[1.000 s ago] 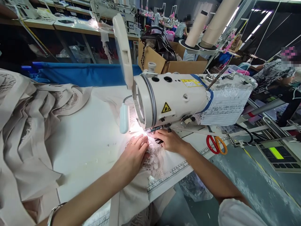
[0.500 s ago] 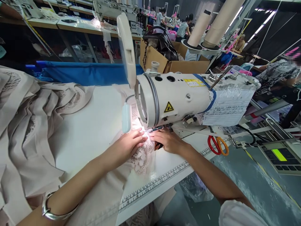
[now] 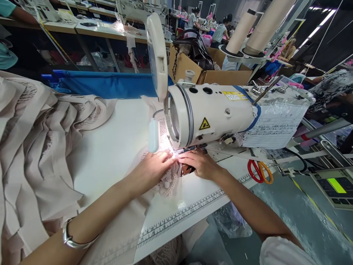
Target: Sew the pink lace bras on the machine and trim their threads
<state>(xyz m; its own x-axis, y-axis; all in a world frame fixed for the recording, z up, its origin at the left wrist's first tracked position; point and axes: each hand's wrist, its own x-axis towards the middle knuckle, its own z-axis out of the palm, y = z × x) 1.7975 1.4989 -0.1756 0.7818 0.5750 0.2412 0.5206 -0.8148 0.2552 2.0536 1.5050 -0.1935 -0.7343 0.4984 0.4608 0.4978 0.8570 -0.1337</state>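
My left hand (image 3: 154, 167) lies flat on pale pink lace fabric (image 3: 168, 183), its fingers stretched toward the lit needle area. Close beside it, my right hand (image 3: 199, 164) rests with extended fingers at the lace's right edge; the fingertips of both hands nearly meet. Just beyond them is the head of a white sewing machine (image 3: 215, 114), which hides the needle and presser foot. A small pale blue lamp (image 3: 153, 137) hangs left of the needle area. Plain beige cloth joined to the lace runs under my left forearm.
Layered beige fabric pieces (image 3: 33, 147) cover the table's left side. Red-and-orange-handled scissors (image 3: 260, 172) hang at the right, near a control panel (image 3: 335, 186). A printed ruler (image 3: 182, 217) follows the front edge. Behind stand a cardboard box (image 3: 226, 76) and thread cones (image 3: 239, 31).
The view has shifted slightly left. My left hand has slid a little forward with the lace, bringing its fingertips closer to my right hand, which stays beside the needle area.
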